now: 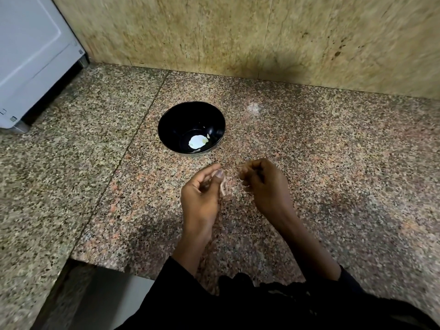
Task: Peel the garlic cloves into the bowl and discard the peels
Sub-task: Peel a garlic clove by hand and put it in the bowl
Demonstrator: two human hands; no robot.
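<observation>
On the speckled granite counter, just near of a black bowl, the person's two hands work close together. The left hand has its fingers curled, and its thumb and forefinger pinch a thin, pinkish strip of garlic peel that hangs down from the pinch. The right hand is curled into a loose fist; what it holds, if anything, is hidden by the fingers and by blur, so its grip cannot be confirmed. The bowl sits far of the hands, apart from them, and holds a small pale clove beside a bright white glare on its floor. A white appliance stands at the far left against the stone wall.

Judgement: the step in hand appears to be stripping skin from a clove. To do it well, the peel should be drawn off in one long pull rather than torn, the bared clove dropped squarely inside the rim, and the loose skin kept in the pinch until it reaches the waste, since such light scraps scatter easily. No waste container is visible.
</observation>
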